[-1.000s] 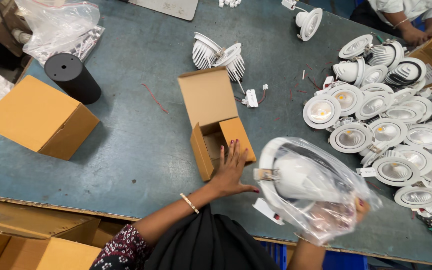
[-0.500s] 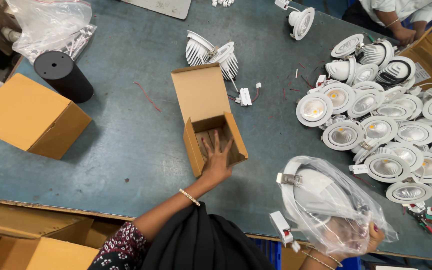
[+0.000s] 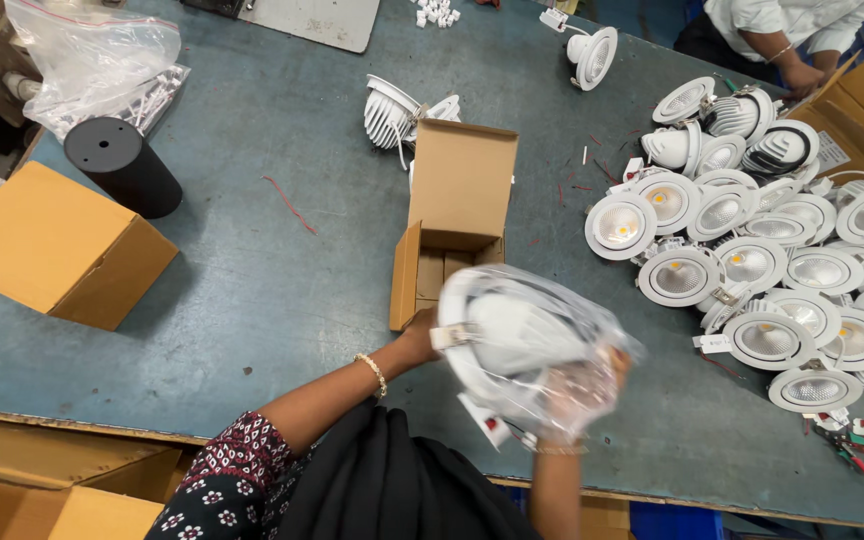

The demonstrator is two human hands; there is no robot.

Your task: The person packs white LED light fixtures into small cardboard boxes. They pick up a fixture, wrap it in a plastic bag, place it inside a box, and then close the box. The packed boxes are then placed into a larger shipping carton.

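Spanning nearly the whole view, grey-blue desk (image 3: 252, 260), with a closed brown carton (image 3: 57, 245) near its left edge and a crowd of bare white downlights (image 3: 752, 265) along the right edge. Standing open near the middle, small cardboard box (image 3: 452, 235), flap up, apparently empty. Just over its near end, bagged white downlight (image 3: 522, 345), wrapped in clear plastic, not yet inside. Gripping the bagged lamp from either side, left hand (image 3: 420, 335) and right hand (image 3: 577, 395), both closed on it.

Open brown carton (image 3: 457, 215) — closed one (image 3: 57, 245) left
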